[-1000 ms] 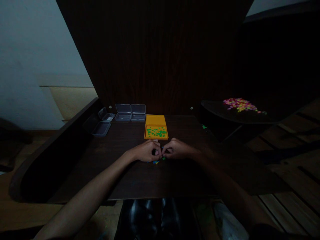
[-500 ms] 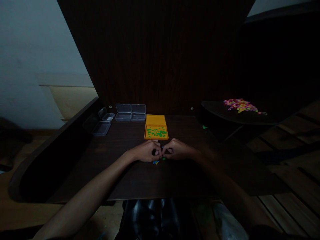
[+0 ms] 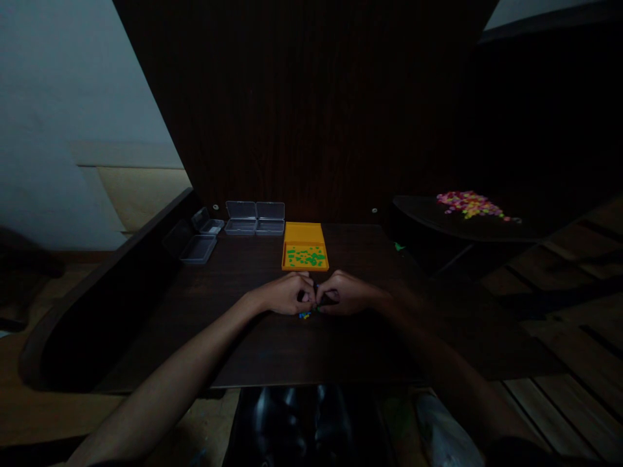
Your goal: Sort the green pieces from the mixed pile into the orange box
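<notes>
At a dark wooden desk [image 3: 272,353], lower middle, the left hand [image 3: 291,295] and right hand [image 3: 346,295] pinch, on what I can't tell, and one bump could scatter tiny blue-and-yellow bits [image 3: 305,315].

right hand [image 3: 346,294] lower, green piece [image 3: 318,309] more covered

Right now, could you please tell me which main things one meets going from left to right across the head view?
Front-left clear box, side-by-side clear boxes, yellow box, right hand, green scrap, colourful pile.
</notes>
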